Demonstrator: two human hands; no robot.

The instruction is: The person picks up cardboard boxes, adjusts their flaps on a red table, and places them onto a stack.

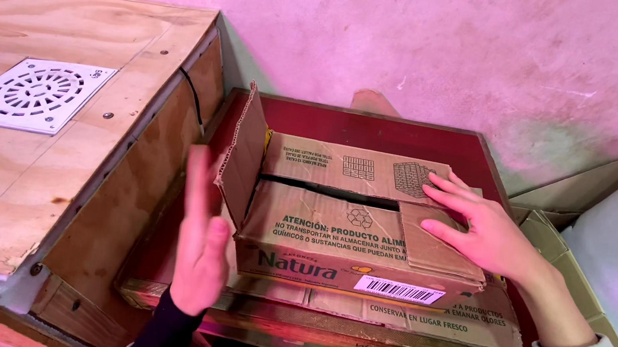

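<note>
The shallow brown cardboard box [352, 236] sits on flattened cardboard on a dark red wooden table [379, 131] by the pink wall. Right hand [482, 230] lies flat on the closed flaps, fingers spread, gripping nothing; left hand [200, 251] hovers open beside the raised side flap [243, 152]. That flap looks floppy and could spring back up. Tight on the left against the plywood cabinet [46, 153]; more room toward the front edge.

Cardboard box [353, 232] on dark red table [379, 131]: right hand [478, 229] flat on top flaps; left hand [201, 243] open, apparently just clear of raised side flap [242, 160].
</note>
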